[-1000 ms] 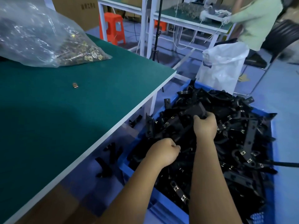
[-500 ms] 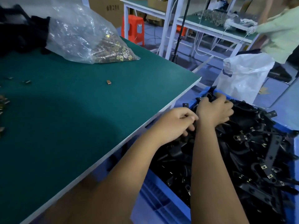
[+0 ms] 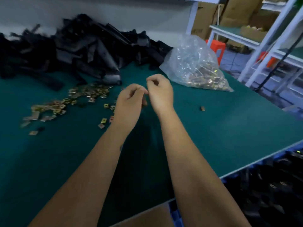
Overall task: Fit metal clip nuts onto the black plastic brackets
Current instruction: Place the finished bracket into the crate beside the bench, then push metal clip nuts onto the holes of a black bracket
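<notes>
**Both hands up over the green bench, fingers curled**

Left hand (image 3: 129, 102) and right hand (image 3: 159, 91) hover almost touching above the green felt-topped workbench (image 3: 213, 128), fingers loosely curled in. Can't tell if either is pinching anything, too blurry. Loose brass-coloured metal clip nuts (image 3: 78, 99) lie scattered left of the hands, the heap of black plastic brackets (image 3: 78, 48) behind those. A clear plastic bag of clip nuts (image 3: 196, 66) sits right of the hands. Blue crate (image 3: 176, 213) of brackets is cut off beyond the bench's right edge.

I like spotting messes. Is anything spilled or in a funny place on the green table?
Yes. Loose clip nuts lie scattered across the table left of the hands, outside their plastic bag. One stray clip nut sits alone on the right.
</notes>
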A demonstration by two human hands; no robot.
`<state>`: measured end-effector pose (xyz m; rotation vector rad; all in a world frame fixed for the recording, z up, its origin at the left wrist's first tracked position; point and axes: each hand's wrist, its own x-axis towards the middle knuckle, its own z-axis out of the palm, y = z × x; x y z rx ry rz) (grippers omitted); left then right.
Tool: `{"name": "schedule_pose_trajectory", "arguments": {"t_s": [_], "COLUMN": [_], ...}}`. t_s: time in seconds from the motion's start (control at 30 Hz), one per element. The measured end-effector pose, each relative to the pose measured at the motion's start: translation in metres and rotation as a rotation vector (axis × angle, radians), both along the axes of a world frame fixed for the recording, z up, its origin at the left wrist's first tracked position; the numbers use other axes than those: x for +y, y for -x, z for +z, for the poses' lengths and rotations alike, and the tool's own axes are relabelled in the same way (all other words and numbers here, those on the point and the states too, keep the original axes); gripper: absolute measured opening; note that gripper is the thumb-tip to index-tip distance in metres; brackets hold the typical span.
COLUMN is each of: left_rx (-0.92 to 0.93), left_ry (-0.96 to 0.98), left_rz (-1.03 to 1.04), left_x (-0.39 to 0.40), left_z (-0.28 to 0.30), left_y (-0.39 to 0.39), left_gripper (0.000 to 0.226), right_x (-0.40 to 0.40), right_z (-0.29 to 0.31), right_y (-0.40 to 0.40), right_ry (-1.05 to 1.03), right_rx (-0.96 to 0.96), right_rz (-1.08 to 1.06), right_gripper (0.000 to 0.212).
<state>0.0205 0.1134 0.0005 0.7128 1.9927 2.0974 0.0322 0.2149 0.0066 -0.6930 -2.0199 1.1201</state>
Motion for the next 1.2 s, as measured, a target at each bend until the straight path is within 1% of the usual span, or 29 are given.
{"name": "schedule_pose_trajectory", "arguments": {"t_s": [0.1, 0.17, 0.2, 0.27, 0.33, 0.4, 0.43, 0.47, 0.53, 0.6, 0.63, 0.7, 0.77, 0.83, 0.9, 0.93, 0.97, 1.03, 1.1, 1.2], "left_rx": [-0.007, -0.037, -0.083, -0.2, -0.284, -0.331, -0.344, -0.352, -0.366, -0.384, -0.391, -0.399, -0.402, -0.402, -0.409, -0.417, -0.426, -0.445, -0.456, -0.468], "left_ry": [0.07, 0.122, 0.114, 0.005, -0.104, -0.176, -0.197, -0.209, -0.215, -0.203, -0.195, -0.172, -0.162, -0.166, -0.173, -0.179, -0.187, -0.204, -0.22, -0.25], "left_rz": [0.162, 0.257, 0.289, 0.302, 0.294, 0.287, 0.285, 0.283, 0.28, 0.276, 0.27, 0.257, 0.249, 0.242, 0.232, 0.229, 0.227, 0.22, 0.213, 0.201], "left_x": [-0.032, -0.048, -0.054, -0.059, -0.061, -0.06, -0.06, -0.059, -0.057, -0.055, -0.053, -0.052, -0.051, -0.053, -0.054, -0.055, -0.056, -0.057, -0.058, -0.06], "left_z": [-0.015, -0.025, -0.029, -0.031, -0.03, -0.028, -0.027, -0.027, -0.026, -0.026, -0.026, -0.025, -0.025, -0.024, -0.024, -0.024, -0.023, -0.022, -0.021, -0.02], "left_y": [0.037, 0.056, 0.064, 0.076, 0.085, 0.094, 0.097, 0.1, 0.106, 0.11, 0.111, 0.112, 0.112, 0.112, 0.112, 0.112, 0.112, 0.112, 0.111, 0.11], "left_gripper": [0.026, 0.027, 0.028, 0.031, 0.031, 0.03, 0.03, 0.03, 0.03, 0.029, 0.028, 0.028, 0.027, 0.028, 0.029, 0.029, 0.029, 0.03, 0.03, 0.028], "right_x": [-0.03, -0.041, -0.042, -0.04, -0.035, -0.032, -0.031, -0.03, -0.028, -0.024, -0.022, -0.019, -0.021, -0.026, -0.029, -0.029, -0.028, -0.026, -0.026, -0.032], "right_z": [-0.008, -0.015, -0.018, -0.023, -0.027, -0.029, -0.03, -0.032, -0.034, -0.036, -0.036, -0.035, -0.032, -0.031, -0.033, -0.032, -0.032, -0.03, -0.03, -0.03], "right_y": [0.044, 0.066, 0.075, 0.09, 0.103, 0.114, 0.118, 0.121, 0.122, 0.12, 0.119, 0.119, 0.119, 0.121, 0.121, 0.121, 0.119, 0.113, 0.106, 0.096], "right_ry": [-0.063, -0.08, -0.093, -0.189, -0.281, -0.305, -0.302, -0.29, -0.198, -0.024, 0.043, 0.112, 0.131, 0.025, -0.119, -0.111, -0.056, 0.109, 0.22, 0.257], "right_rx": [-0.113, -0.152, -0.163, -0.216, -0.324, -0.443, -0.461, -0.425, -0.214, -0.006, 0.055, 0.078, 0.026, -0.096, -0.162, -0.139, -0.091, 0.033, 0.137, 0.217], "right_rz": [0.189, 0.236, 0.237, 0.202, 0.197, 0.217, 0.219, 0.214, 0.187, 0.148, 0.125, 0.103, 0.184, 0.292, 0.296, 0.27, 0.246, 0.202, 0.181, 0.186], "right_gripper": [0.016, 0.019, 0.023, 0.033, 0.041, 0.042, 0.039, 0.033, 0.021, 0.022, 0.025, 0.028, 0.027, 0.026, 0.022, 0.02, 0.018, 0.019, 0.026, 0.037]}}
